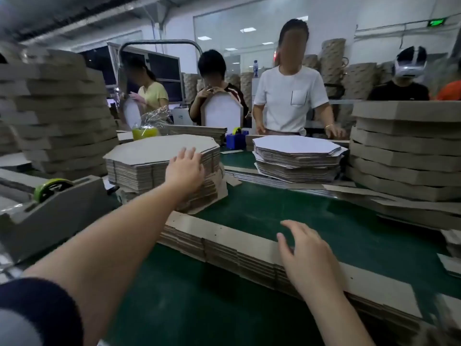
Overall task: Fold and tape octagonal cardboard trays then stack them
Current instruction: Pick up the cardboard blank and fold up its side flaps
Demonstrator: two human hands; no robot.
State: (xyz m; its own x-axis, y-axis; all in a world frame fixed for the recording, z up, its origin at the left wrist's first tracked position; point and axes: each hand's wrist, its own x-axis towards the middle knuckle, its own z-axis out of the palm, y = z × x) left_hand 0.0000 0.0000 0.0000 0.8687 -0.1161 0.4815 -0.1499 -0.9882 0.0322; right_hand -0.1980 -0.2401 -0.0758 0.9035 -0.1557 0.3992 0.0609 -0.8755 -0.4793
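Observation:
A thick pile of flat octagonal cardboard blanks [154, 151] stands ahead of me on the green table [311, 221]. My left hand [184, 168] reaches out with straight fingers and touches the pile's near right edge. My right hand [306, 255] hovers with spread fingers over a long stack of flat cardboard strips [224, 243] lying across the table in front of me. It holds nothing. A grey tape dispenser [50, 208] with a green roll sits at my left.
Tall stacks of folded trays rise at the left [57, 108] and right [404, 151]. A second pile of white-faced octagons [296, 148] and a blue tape dispenser [235, 139] lie farther back. Several people work across the table.

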